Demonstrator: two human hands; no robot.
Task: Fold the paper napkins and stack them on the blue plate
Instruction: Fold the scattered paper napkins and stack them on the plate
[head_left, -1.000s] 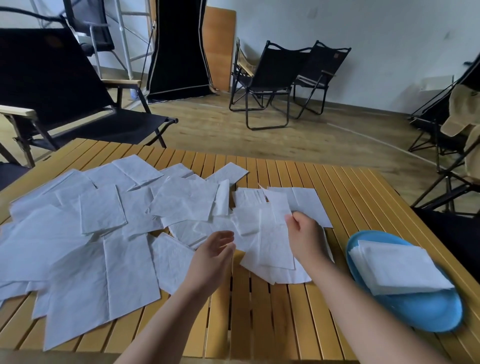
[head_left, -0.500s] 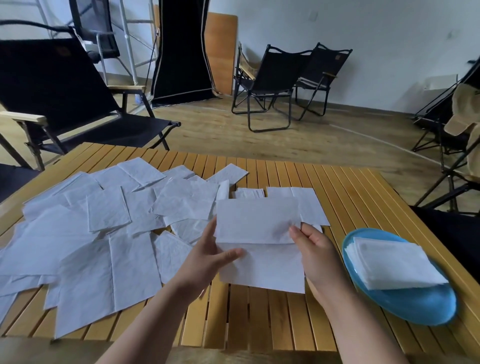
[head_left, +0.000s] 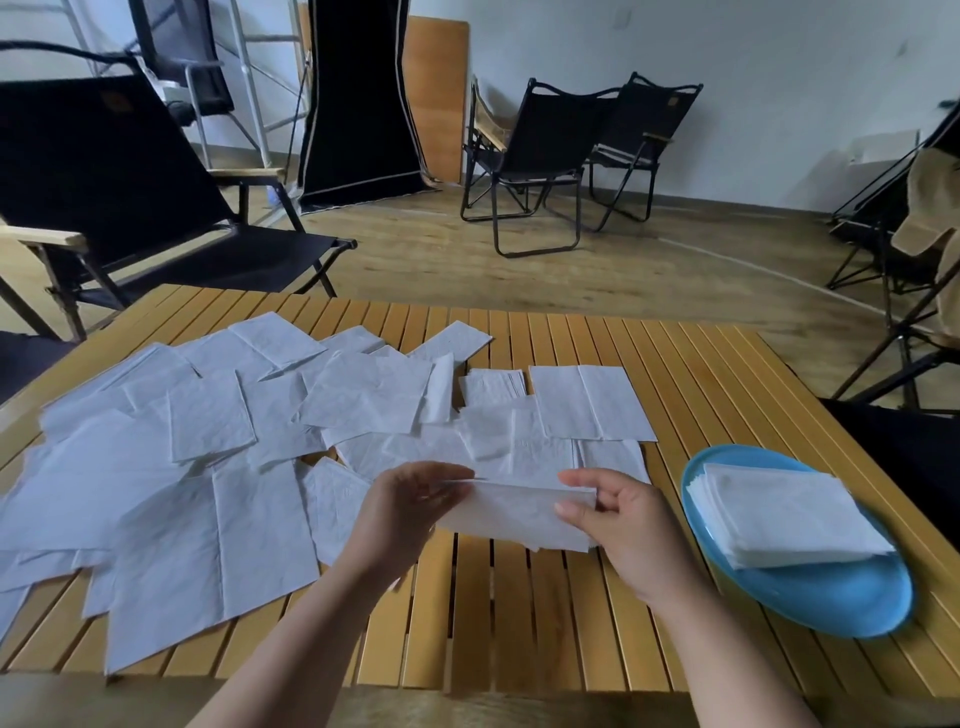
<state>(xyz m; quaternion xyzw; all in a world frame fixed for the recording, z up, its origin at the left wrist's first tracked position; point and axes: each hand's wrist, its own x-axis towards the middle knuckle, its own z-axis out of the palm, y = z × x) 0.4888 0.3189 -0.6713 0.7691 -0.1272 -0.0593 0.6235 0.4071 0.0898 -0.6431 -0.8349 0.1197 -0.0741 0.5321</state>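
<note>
Pinching folded napkin (head_left: 519, 512), both hands (head_left: 410, 512), apparently.

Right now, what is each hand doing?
Left hand: pinches the left end of the folded napkin.
Right hand: pinches the right end of the same napkin.

Loose napkins (head_left: 208, 467) spread left on table (head_left: 701, 415); plate (head_left: 831, 597) right, stack (head_left: 789, 514) on it.

Black folding chairs (head_left: 530, 156) on wooden floor (head_left: 649, 270) before white wall (head_left: 753, 62).
</note>
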